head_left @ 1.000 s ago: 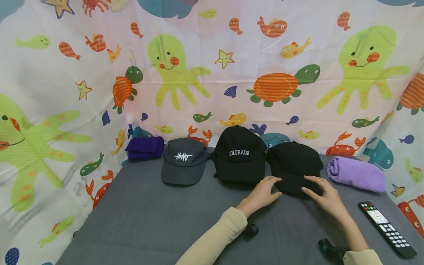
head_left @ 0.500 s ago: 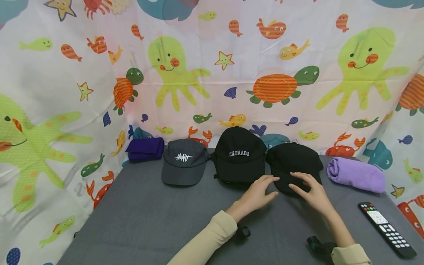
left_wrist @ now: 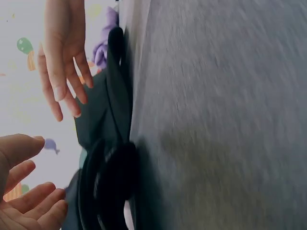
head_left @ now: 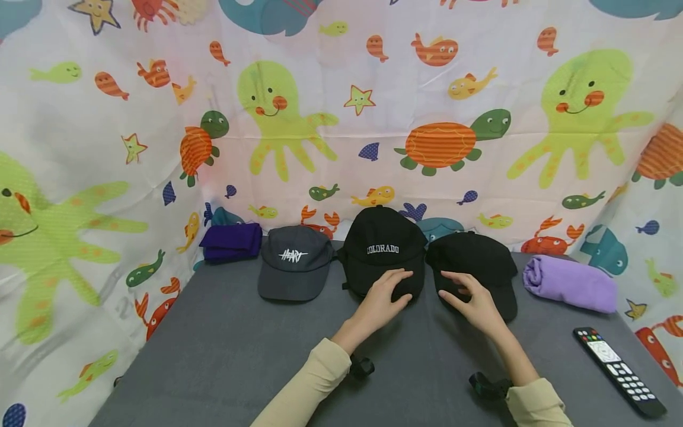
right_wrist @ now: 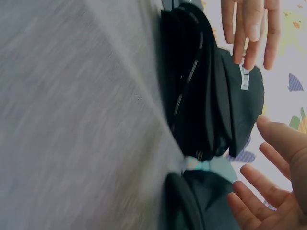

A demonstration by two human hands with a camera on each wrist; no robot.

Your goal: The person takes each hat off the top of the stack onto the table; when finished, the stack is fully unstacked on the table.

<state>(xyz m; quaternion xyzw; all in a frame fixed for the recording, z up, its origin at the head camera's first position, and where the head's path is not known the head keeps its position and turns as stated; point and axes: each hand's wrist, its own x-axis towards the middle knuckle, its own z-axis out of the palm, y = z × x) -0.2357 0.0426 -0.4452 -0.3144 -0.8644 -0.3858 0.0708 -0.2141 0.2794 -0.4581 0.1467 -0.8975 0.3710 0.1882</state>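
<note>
Three caps stand in a row on the grey table. In the head view the middle one is a black cap with COLORADO lettering (head_left: 382, 234). To its right is a plain black cap (head_left: 472, 258), and to its left a dark grey cap with HEART lettering (head_left: 294, 267). My left hand (head_left: 376, 305) hovers before the COLORADO cap's brim, fingers spread and holding nothing. Before the plain cap's brim is my right hand (head_left: 475, 302), also empty, thumb apart from the fingers. Both wrist views show the hands apart from the caps, facing each other.
A folded dark purple cloth (head_left: 231, 242) lies at the far left, and a rolled lilac towel (head_left: 570, 283) at the right. A black remote control (head_left: 619, 372) rests near the right edge of the table (head_left: 213, 356). A sea-animal curtain (head_left: 320, 89) hangs behind.
Both hands have moved left, from around the plain black cap's brim; the left is now before the COLORADO cap. The caps have stayed in place.
</note>
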